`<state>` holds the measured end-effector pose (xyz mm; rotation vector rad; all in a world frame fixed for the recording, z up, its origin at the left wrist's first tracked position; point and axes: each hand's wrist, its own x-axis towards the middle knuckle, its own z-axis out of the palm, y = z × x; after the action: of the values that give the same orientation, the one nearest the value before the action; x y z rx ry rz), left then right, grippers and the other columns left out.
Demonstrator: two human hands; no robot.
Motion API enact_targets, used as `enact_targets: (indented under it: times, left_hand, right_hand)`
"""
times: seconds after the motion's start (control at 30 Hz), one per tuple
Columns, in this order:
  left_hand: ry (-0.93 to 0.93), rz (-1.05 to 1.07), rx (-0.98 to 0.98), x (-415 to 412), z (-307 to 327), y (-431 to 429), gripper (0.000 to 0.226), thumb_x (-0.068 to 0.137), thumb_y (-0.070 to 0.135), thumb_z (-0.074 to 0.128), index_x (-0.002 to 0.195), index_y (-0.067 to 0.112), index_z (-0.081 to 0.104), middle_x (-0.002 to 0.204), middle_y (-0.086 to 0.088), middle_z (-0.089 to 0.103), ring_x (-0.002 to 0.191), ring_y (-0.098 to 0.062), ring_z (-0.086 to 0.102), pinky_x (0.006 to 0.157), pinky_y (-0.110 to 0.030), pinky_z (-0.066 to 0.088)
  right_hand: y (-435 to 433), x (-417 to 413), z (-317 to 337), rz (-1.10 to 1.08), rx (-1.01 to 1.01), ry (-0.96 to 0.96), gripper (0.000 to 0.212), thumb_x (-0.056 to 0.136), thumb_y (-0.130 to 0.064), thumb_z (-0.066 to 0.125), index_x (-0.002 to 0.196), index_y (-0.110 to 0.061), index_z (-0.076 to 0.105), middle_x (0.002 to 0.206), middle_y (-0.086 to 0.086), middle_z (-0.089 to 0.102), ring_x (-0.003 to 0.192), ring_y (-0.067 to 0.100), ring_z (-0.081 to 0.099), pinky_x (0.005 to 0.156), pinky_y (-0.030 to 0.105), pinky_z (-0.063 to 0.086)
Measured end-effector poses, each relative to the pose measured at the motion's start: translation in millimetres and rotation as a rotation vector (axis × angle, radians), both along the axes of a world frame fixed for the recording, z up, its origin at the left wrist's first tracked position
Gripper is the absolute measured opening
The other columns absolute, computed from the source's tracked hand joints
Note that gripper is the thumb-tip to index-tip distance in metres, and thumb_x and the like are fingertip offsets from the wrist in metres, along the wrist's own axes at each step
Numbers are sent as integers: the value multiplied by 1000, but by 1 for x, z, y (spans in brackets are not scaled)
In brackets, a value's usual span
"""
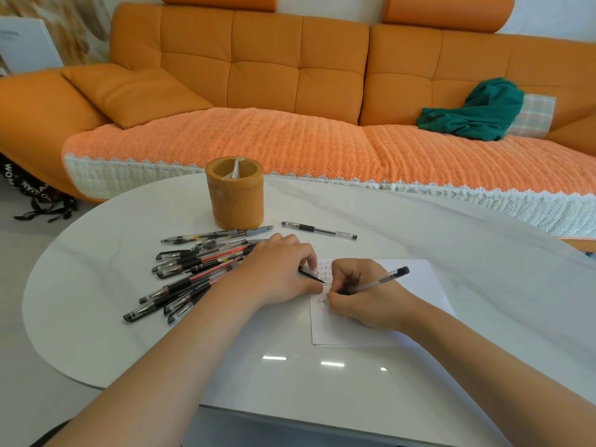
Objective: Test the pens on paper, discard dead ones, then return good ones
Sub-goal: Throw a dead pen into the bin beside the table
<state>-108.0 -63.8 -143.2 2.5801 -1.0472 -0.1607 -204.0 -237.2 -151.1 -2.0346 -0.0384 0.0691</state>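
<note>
White table: on the paper, your right hand gripped a pen, tip touching; your left hand, at the paper's left edge, pinched a pen cap.

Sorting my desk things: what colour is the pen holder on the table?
Orange-tan pen holder, seen in the head view.

Single wide-angle head view, forward and down, close over the white table, orange sofa beyond.
</note>
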Motion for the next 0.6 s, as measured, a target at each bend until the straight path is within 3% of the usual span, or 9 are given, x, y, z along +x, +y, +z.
enact_targets:
  times: [0.43, 0.6]
  left_hand:
    - [-19, 6, 19, -1, 0, -1, 36, 82, 62, 66, 109, 40, 59, 109, 12, 51, 108, -14, 42, 91, -33, 38]
    - [-30, -15, 25, 1, -1, 0, 37, 82, 63, 67, 109, 39, 60, 108, 12, 51, 106, -13, 42, 92, -34, 41]
  right_hand:
    - [0, -1, 3, 4, 23, 13, 20, 81, 4, 62, 69, -6, 50, 54, -4, 49, 47, 11, 44, 46, 20, 37]
    - [-3, 2, 3, -102, 128, -27, 16, 82, 7, 61, 74, -6, 56, 59, -2, 54, 50, 10, 45, 48, 21, 37]
